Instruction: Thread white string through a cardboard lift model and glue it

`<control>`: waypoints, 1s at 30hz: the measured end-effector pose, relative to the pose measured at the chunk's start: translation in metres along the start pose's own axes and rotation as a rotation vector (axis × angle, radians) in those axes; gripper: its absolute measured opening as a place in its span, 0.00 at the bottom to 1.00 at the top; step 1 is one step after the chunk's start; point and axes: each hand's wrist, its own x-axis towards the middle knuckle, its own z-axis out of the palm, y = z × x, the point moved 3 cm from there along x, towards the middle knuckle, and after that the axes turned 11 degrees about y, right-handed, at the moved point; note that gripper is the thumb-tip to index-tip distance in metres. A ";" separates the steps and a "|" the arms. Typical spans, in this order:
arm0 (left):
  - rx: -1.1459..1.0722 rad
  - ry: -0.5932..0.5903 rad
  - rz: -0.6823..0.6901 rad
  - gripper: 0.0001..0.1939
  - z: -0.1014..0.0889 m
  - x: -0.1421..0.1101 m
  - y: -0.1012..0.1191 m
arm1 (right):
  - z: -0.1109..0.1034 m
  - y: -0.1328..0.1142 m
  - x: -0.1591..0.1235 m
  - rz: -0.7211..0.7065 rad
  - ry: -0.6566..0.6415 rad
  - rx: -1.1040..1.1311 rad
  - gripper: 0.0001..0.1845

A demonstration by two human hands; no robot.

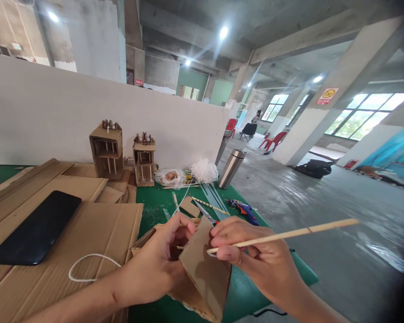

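Observation:
My left hand [158, 262] is closed round a folded cardboard piece [204, 273], fingers curled over its top edge. My right hand [252, 255] pinches a long thin wooden stick [289, 233] whose near tip meets the cardboard face while the far end juts out right past the table. Both hands hover over the near edge of the green table [155, 204]. A white cord [87, 267] loops by my left wrist.
Flat cardboard sheets [97, 229] with a black phone [37, 229] lie at left. Two small cardboard models [107, 150] [144, 159] stand by the white wall. A steel flask [231, 168], white string bundle [204, 170], scissors [205, 214] and blue glue gun [244, 208] sit beyond my hands.

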 end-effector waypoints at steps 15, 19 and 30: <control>-0.015 0.105 0.026 0.18 0.001 -0.002 -0.009 | -0.001 -0.010 -0.004 0.010 -0.058 -0.088 0.10; -0.018 0.102 0.036 0.16 0.001 -0.002 -0.011 | -0.001 -0.012 -0.003 0.023 -0.054 -0.044 0.10; -0.045 0.094 0.048 0.14 0.004 -0.003 -0.009 | -0.006 -0.009 -0.004 0.098 0.053 0.150 0.11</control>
